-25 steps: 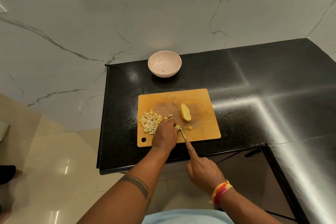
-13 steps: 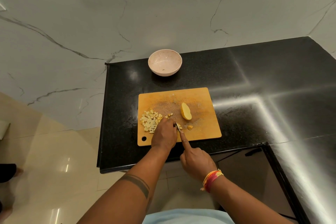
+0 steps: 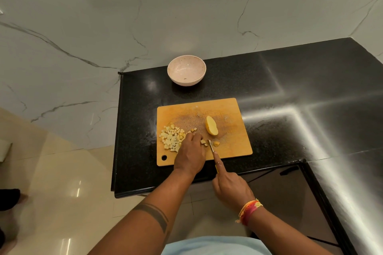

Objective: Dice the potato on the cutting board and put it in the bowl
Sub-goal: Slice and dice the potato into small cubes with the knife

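While the right hand grips the knife, forefinger laid straight along its back, the left hand curls its fingers over a small potato piece beside the blade on the cutting board. The diced potato is heaped at the board's nine o'clock; the uncut potato half lies near its centre. At twelve o'clock, well apart, stands the bowl.

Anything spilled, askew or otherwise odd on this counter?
Nothing stands out. The diced potato and uncut potato piece all lie on the cutting board; none has spilled onto the counter. The bowl stands upright.
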